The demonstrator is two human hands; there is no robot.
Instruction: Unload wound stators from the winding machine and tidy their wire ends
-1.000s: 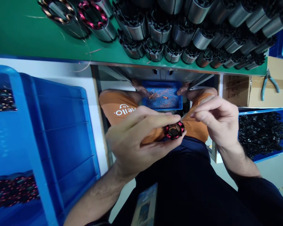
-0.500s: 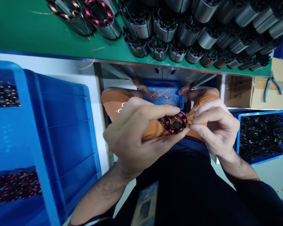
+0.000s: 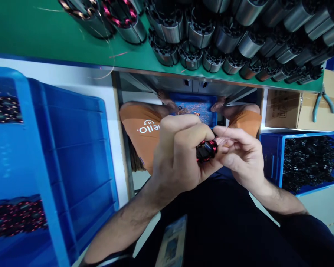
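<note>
My left hand is wrapped round a motor stator, a dark ring with red wire windings, held above my lap. Its open end faces up; the fingers cover much of its side. At its right edge, my right hand is closed, with the thumb and fingers bunched around thin copper wire that runs from the stator. The fingertips partly hide the wire.
A green bench carries several metal stators in rows. Blue crates of wound parts are at the left. A blue bin of black parts, a cardboard box and pliers are at the right; a blue tray with wire scraps lies below.
My left fingers have curled further over the stator, which has turned and shows less of its windings. My right hand has moved left, closer to it. The camera view has shifted slightly.
</note>
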